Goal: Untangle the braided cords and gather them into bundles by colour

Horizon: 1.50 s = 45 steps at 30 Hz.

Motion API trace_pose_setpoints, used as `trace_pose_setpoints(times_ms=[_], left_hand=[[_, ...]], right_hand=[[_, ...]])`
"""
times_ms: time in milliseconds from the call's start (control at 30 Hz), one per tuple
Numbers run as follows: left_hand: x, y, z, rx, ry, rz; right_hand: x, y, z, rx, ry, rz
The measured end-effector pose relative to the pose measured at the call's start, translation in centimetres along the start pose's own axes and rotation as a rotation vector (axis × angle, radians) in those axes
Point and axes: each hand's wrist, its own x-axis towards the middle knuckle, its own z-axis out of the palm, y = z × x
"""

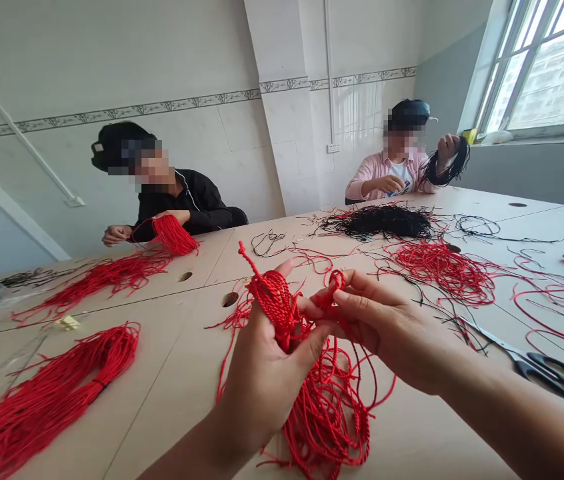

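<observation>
My left hand [275, 353] is closed round a bunch of twisted red cords [275, 303], which bulges up between thumb and fingers. One knotted cord end sticks up above the bunch. Close beside it, my right hand [382, 320] pinches a small loop of red cord [336, 283] between thumb and fingers. The tips of both hands nearly meet at this loop, and the exact knot there is partly covered by my fingers. Below my hands, a loose tangle of red cords [329, 413] lies on the table.
Scissors [537, 363] with black handles lie at the right. A tied red cord bundle [57, 393] lies at the left. Farther back are a black cord heap [387, 220] and a red cord pile [445, 270]. Two people sit across the table [162, 407], handling cords.
</observation>
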Motion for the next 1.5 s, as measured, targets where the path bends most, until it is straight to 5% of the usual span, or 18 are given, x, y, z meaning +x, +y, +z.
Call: trace_pose_setpoints(times_ms=[233,633,733,833,933,1033,1267,1333,1500], left_hand=[[-0.1,-0.4,0.4,-0.136,0.049,-0.073],[-0.2,-2.0,0.5,0.113,0.041,0.139],[-0.1,-1.5,0.3,0.131,0.055,0.162],[0.1,-0.5,-0.2,0.09,0.117,0.178],[0.3,0.5,-0.7,0.023,0.172,0.198],[0.5,0.8,-0.7,-0.025,0.174,0.185],[0.5,0.2,-0.3,-0.24,-0.023,-0.016],[0.8,0.7,-0.8,-0.382,-0.076,-0.161],[2.1,2.1,-1.9,-0.719,-0.07,-0.596]], right_hand=[[-0.1,0.6,-0.2,-0.183,-0.024,-0.029],[0.0,1.4,-0.2,-0.204,-0.065,-0.043],[0.5,0.6,-0.6,-0.383,0.016,-0.095],[1.4,-0.6,-1.5,-0.427,0.23,-0.179],[2.0,-1.7,-2.3,-0.251,0.326,-0.124],[1.8,-1.6,-2.1,-0.162,0.201,0.04],[1.0,0.5,-1.1,0.063,-0.166,0.304],[1.3,-0.1,-1.3,0.189,-0.103,0.239],[2.0,-2.5,-1.6,0.481,0.382,-0.096]])
